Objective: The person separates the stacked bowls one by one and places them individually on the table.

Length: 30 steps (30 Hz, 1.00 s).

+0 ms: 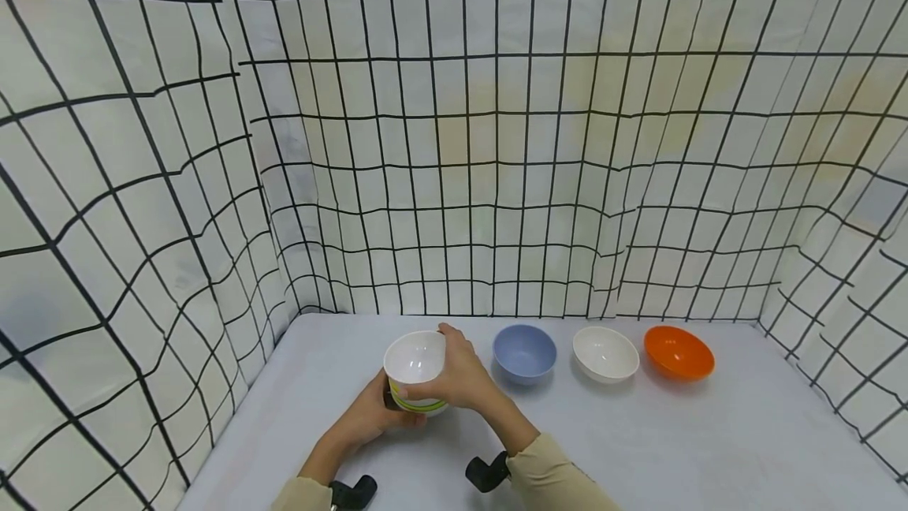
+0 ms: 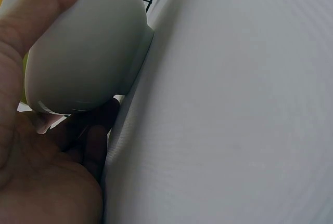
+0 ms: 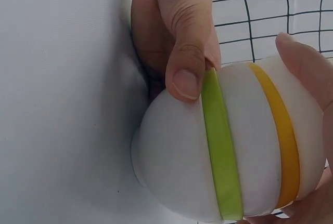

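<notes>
White bowls with a green band and a yellow band (image 1: pixel 414 357) appear stacked one in another on the left part of the table, opening upward. My left hand (image 1: pixel 372 412) grips the stack low on its left side. In the right wrist view its thumb presses beside the green band of the lower bowl (image 3: pixel 174 154). My right hand (image 1: pixel 464 373) holds the upper part from the right, thumb in front and fingers at the far rim. The left wrist view shows the lower bowl's rounded underside (image 2: pixel 88 52) close to the cloth. How many bowls are nested is hidden.
To the right of the stack stand a blue bowl (image 1: pixel 525 353), a white bowl (image 1: pixel 606 354) and an orange bowl (image 1: pixel 679 353) in a row. A white cloth covers the table (image 1: pixel 638 448). Black-gridded white walls (image 1: pixel 468 180) enclose its back and sides.
</notes>
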Tool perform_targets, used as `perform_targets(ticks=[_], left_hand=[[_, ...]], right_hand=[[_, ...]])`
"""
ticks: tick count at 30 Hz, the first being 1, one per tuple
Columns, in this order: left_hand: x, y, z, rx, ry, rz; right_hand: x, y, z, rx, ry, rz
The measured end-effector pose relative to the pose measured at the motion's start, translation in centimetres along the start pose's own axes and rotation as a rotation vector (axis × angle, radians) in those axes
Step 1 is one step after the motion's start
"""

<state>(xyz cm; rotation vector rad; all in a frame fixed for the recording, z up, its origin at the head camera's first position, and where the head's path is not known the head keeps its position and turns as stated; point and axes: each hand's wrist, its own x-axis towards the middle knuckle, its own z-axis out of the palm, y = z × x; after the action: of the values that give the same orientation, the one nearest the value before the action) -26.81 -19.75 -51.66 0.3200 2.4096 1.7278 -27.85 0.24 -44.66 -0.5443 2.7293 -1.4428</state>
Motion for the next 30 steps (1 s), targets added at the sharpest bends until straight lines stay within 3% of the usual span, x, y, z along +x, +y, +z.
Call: perform_targets(ticks=[6, 15, 23, 30], left_hand=[[0.1, 0.0, 0.1, -0.026, 0.020, 0.000], [0.1, 0.1, 0.1, -0.034, 0.005, 0.015], [0.0, 0.1, 0.1, -0.014, 0.015, -0.015], [-0.1, 0.2, 0.0, 0.053, 0.027, 0.010]], right_hand=[[0.0, 0.2, 0.4, 0.008, 0.012, 0.000], [-0.3, 0.6, 0.6, 0.020, 0.058, -0.076], [-0.7, 0.6, -0.4, 0.039, 0.090, -0.135], [-1.3, 1.0, -2.1, 0.078, 0.109, -0.220]])
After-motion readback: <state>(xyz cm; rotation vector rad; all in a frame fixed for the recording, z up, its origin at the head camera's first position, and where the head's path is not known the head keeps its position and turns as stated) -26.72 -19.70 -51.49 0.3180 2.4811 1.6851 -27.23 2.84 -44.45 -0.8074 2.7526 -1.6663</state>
